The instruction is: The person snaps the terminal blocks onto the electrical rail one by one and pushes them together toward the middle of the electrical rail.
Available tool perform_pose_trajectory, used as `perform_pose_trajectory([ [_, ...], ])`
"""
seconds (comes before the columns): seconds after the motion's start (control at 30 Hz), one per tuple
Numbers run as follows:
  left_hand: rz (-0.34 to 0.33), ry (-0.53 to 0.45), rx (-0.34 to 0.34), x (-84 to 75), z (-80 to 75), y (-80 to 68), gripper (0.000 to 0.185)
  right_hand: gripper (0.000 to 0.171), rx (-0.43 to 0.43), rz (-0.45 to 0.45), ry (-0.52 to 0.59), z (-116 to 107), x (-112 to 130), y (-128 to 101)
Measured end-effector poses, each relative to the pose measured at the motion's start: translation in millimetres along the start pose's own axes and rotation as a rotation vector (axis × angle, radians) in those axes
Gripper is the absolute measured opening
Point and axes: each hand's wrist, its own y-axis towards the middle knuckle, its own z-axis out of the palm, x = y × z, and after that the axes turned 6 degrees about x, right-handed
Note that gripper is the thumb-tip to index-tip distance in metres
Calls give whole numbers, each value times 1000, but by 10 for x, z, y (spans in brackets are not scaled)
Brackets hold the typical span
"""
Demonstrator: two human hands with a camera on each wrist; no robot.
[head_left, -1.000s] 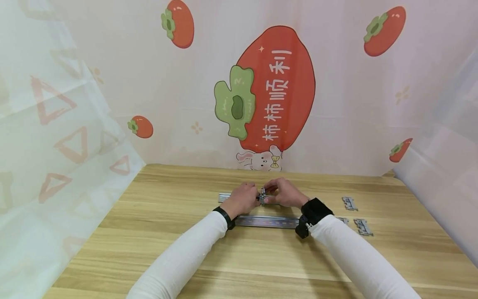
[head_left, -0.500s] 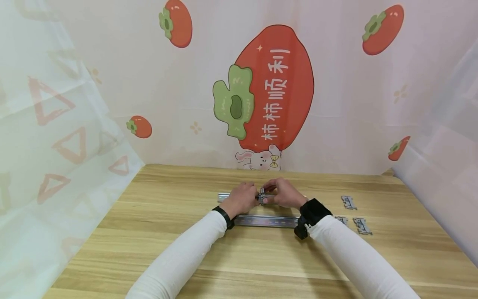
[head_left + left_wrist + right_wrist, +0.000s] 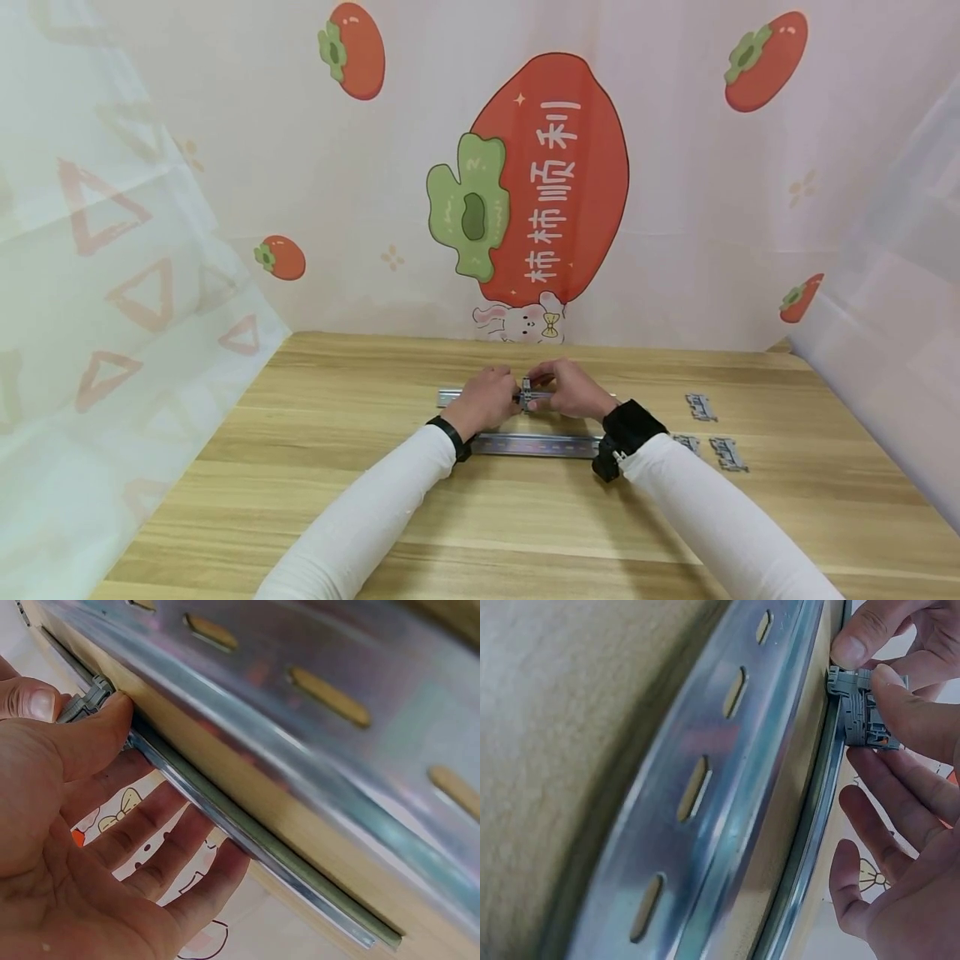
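**Seating the terminal block on the far rail**

Your table [image 3: 315,500] carries two slotted rails running left to right. On the far rail [image 3: 450,395], your left hand [image 3: 489,398] and right hand [image 3: 572,390] both pinch the grey terminal block [image 3: 859,709], standing crosswise to it. Next, likely press squarely until it clips.

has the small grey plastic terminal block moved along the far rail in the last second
No. The small grey plastic terminal block sits at the same spot on the far slotted metal rail.
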Motion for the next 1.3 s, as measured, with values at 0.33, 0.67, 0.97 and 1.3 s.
perform_pose_trajectory([
  [0.33,-14,-15,-3,5,-9,12,27,55,36,-24,-13,-176,-33,-97],
  [0.67,-35,-37,-3,-12,-7,-5,32,53,22,36,-247,-649,-383,-462],
  [0.97,-29,-39,-6,-3,-1,2,29,58,138,169,-440,-1084,-702,-935],
  [1.3,-1,16,6,18,51,-6,33,65,241,237,-500,-1253,-866,-1198],
])
